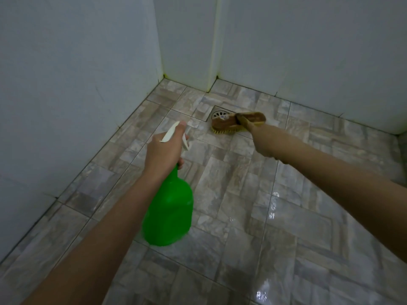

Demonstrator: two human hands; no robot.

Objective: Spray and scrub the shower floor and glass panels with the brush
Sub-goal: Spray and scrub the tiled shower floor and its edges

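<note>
Brush [224,124], bristles down at the far drain [218,114], lies long-axis left-right under the gripping right hand [246,126], while the nearer left hand [163,150] clasps the green spray bottle [169,212].

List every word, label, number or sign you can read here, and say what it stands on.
No readable text anywhere in this view.
Green spray bottle: no label or print on the side that shows.
Brush: a small pale mark on its wooden back, too blurred to read.
Drain, floor tiles, walls: no writing.
</note>
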